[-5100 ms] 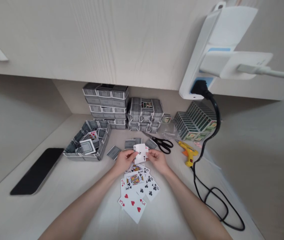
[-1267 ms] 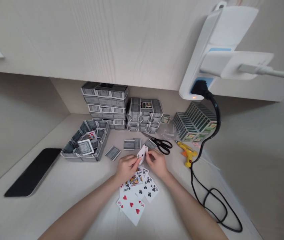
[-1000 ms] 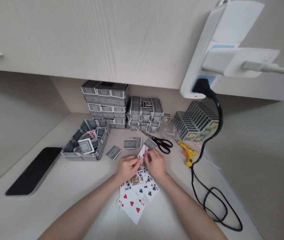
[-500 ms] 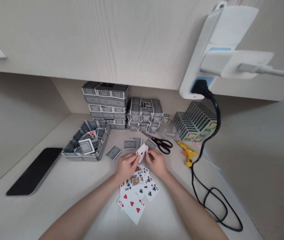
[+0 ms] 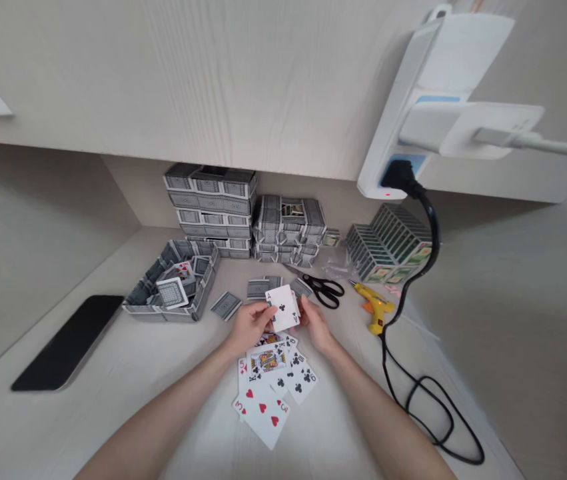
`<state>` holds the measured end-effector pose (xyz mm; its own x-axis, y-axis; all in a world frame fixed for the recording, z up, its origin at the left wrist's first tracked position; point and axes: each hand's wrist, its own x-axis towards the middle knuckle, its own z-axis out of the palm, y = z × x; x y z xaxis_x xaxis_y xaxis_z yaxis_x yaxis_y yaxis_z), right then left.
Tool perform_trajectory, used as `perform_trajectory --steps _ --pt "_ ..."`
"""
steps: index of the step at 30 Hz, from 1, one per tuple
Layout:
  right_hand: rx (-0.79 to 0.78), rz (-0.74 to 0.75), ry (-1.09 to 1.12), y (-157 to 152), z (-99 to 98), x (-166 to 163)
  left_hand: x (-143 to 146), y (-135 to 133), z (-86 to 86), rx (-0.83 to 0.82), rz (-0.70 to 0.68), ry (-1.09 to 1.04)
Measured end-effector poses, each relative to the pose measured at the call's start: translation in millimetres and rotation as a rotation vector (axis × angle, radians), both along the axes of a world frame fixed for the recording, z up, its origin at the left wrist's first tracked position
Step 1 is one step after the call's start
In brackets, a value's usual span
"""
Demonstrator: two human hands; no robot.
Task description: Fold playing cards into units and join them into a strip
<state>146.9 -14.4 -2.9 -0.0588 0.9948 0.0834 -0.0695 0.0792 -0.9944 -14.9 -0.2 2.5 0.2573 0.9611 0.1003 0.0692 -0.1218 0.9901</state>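
Midway between the side edges of the desk (image 5: 138, 373), above face-up cards (image 5: 268, 392), the left hand (image 5: 249, 328) pinches an ace of clubs (image 5: 284, 309), the right hand (image 5: 317, 327) half-curled alongside, its hold unclear.

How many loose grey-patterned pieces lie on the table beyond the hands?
4: a left piece by the open box; a middle piece overlapping another; a right piece by the scissors. Held cards may hide more.
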Motion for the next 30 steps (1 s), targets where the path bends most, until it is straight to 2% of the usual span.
perform_trajectory --steps 2,4,11,17,23,26,30 --pt "-0.093 0.085 0.086 -2 0.0 -2 0 1 0.3 -0.053 -0.043 -0.035" --pt "-0.108 0.102 0.089 -4 -1.2 -4 0 1 0.3 -0.085 -0.074 -0.049" --pt "0.019 -0.079 -0.167 -8 -6.6 -9 -2 2 -2.1 -0.099 -0.111 -0.027" --pt "0.088 -0.134 -0.294 -7 -8.9 -11 -1 2 -5.9 -0.106 -0.118 -0.012" --pt "0.187 -0.241 -0.439 -9 -12.9 -15 1 2 -0.7 -0.087 -0.079 -0.023" --pt "0.195 -0.281 -0.437 -9 -12.3 -17 3 1 0.3 -0.060 -0.041 -0.034" --pt "0.114 -0.256 -0.315 -8 -11.7 -18 7 0 -3.4 -0.103 -0.051 -0.135"
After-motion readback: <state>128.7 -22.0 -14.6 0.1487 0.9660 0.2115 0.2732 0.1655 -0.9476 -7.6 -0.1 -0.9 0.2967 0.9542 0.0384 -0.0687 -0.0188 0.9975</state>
